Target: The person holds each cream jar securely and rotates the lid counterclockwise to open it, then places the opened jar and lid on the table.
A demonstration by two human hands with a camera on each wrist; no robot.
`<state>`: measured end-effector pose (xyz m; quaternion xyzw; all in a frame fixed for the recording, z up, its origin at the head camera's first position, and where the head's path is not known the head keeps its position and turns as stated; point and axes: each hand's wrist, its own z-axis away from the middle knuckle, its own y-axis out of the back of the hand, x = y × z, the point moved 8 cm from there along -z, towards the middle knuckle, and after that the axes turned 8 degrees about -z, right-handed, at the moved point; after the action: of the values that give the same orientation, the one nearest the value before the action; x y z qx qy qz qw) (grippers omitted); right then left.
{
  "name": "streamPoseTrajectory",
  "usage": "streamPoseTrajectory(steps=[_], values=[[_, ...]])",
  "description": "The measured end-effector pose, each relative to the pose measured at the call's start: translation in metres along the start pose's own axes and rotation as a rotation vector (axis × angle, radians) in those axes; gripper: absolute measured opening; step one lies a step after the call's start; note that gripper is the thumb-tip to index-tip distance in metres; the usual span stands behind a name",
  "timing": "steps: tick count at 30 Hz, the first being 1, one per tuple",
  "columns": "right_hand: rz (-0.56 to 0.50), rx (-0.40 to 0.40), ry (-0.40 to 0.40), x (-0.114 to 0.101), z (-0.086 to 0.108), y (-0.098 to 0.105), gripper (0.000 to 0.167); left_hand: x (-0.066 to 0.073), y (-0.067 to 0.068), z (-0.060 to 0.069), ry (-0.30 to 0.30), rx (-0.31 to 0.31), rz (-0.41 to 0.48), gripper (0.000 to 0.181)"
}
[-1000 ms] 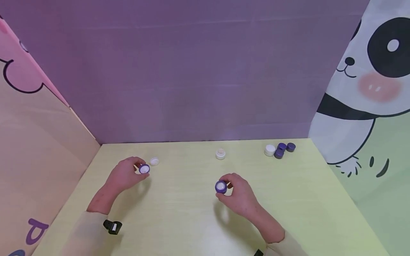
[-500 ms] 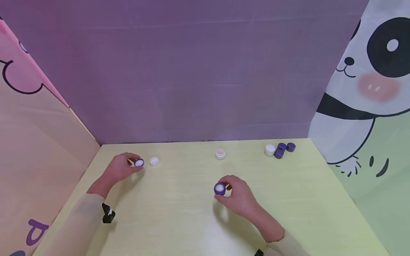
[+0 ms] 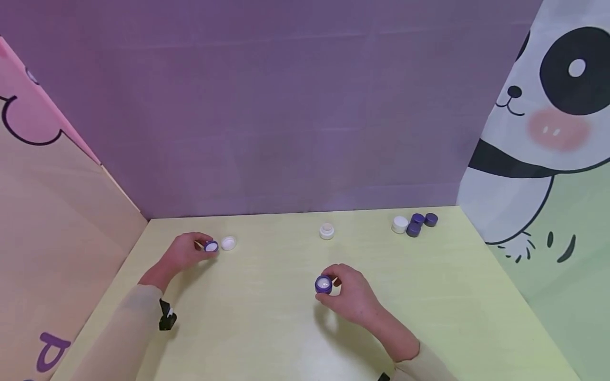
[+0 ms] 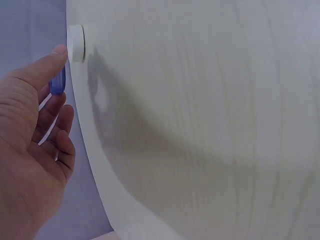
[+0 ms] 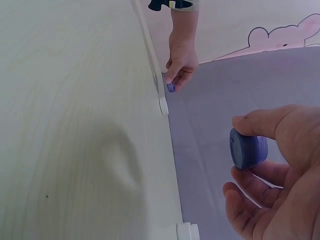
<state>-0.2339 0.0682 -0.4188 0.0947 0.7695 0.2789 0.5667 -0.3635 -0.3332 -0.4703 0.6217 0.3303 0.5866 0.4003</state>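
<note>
My left hand (image 3: 188, 251) pinches a small purple jar lid (image 3: 211, 246), its white inside facing up and tilted, above the table's far left part. A white lid (image 3: 229, 243) lies on the table just right of it. Between thumb and fingers, my right hand (image 3: 352, 293) holds a small purple jar (image 3: 323, 285) above the table, its open top showing white inside. In the right wrist view the jar (image 5: 246, 149) is seen from its side and base. The left wrist view shows the lid (image 4: 58, 82) edge-on, partly hidden by the thumb.
An open white jar (image 3: 326, 231) stands at the table's far middle. At the far right, a white jar (image 3: 400, 224) stands beside several purple ones (image 3: 413, 229). A purple backdrop (image 3: 295, 116) rises behind the table, with printed panels on both sides.
My left hand moved the purple lid left and away, then slightly back right, and the lid tilted. My right hand drifted slightly left and nearer with the jar.
</note>
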Motion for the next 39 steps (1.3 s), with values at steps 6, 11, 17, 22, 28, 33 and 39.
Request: streamPoseTrajectory(steps=[6, 11, 17, 22, 28, 33, 39], values=[[0.018, -0.002, -0.008, 0.002, 0.0, 0.001, 0.031, 0.0, -0.003, -0.005, 0.021, -0.053, 0.002, 0.049], [0.028, 0.0, -0.012, 0.004, 0.0, 0.001, 0.031, -0.007, -0.011, -0.008, 0.062, -0.092, 0.005, 0.05], [0.034, -0.003, -0.014, 0.006, 0.0, 0.0, 0.031, -0.013, -0.017, -0.008, 0.084, -0.095, -0.013, 0.051], [0.03, -0.008, -0.024, 0.008, 0.0, -0.002, 0.032, -0.016, -0.021, -0.006, 0.1, -0.097, 0.006, 0.052], [0.02, -0.008, -0.025, 0.009, -0.001, -0.003, 0.032, -0.016, -0.02, -0.004, 0.094, -0.091, 0.03, 0.054], [0.022, -0.003, -0.022, 0.01, -0.001, -0.002, 0.032, -0.021, -0.014, -0.005, 0.088, -0.022, 0.079, 0.058], [0.029, 0.032, -0.005, 0.009, -0.004, 0.003, 0.031, -0.014, 0.007, 0.001, 0.062, 0.152, 0.118, 0.041]])
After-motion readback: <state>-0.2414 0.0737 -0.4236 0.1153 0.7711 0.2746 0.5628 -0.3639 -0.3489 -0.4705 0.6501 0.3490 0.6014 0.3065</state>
